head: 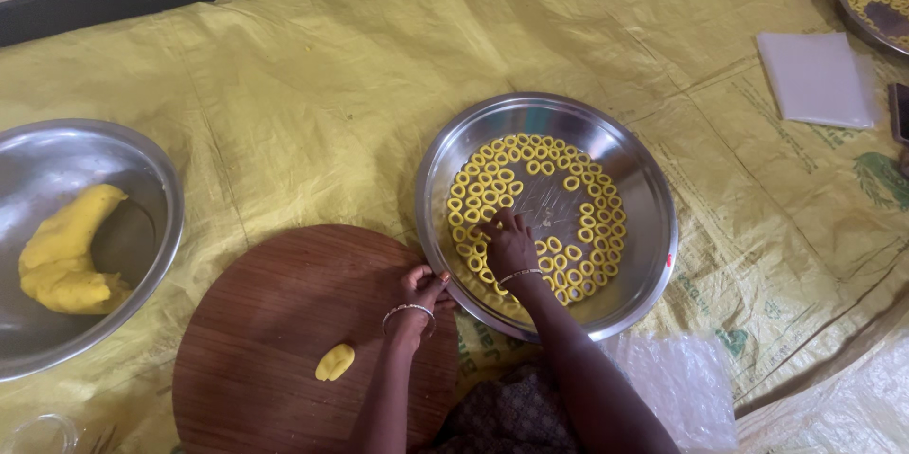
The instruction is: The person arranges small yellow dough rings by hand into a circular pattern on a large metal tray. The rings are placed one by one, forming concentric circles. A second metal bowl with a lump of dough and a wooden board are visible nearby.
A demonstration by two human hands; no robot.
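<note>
While the left hand (423, 289) is gripping the steel plate (644, 227) at its seven o'clock rim, steadying it, the right hand (508, 244) is pinching a dough ring (491, 214) down beside the other rings.

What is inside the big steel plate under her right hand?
The steel plate holds small yellow dough rings around a bare centre. The right hand covers some rings.

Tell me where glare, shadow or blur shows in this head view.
Head view: soft, even light; glare on the steel plate and the left bowl; faint shadow under the right hand over the dough rings; frame sharp, with slight softness toward the corners.
</note>
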